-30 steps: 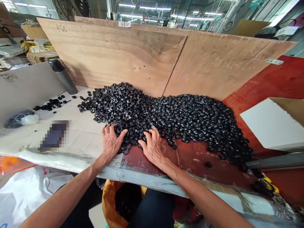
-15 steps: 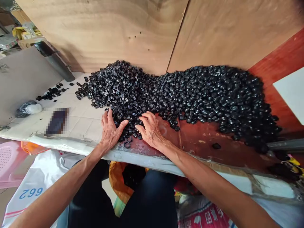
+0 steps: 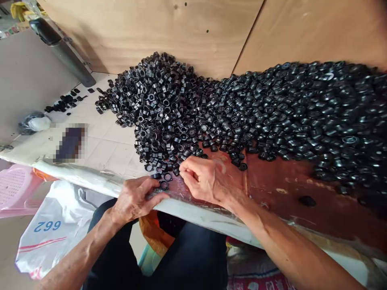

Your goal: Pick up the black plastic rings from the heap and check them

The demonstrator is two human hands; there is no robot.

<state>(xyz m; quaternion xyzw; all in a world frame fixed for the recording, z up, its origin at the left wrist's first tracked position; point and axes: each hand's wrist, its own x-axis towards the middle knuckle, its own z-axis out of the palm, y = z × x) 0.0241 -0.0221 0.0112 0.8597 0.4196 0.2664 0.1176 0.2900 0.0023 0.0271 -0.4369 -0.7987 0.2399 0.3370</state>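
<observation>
R hand (image 3: 210, 179) has closed up from spread, fingertips pressed together, can't tell if pinching anything; L hand (image 3: 134, 197) curled too, just beside loose black rings (image 3: 163, 185) on red-painted board (image 3: 287, 181), at front of glossy black ring pile (image 3: 169, 108); plywood sheet (image 3: 157, 32) behind, pale worktop (image 3: 102, 153) to L.
</observation>
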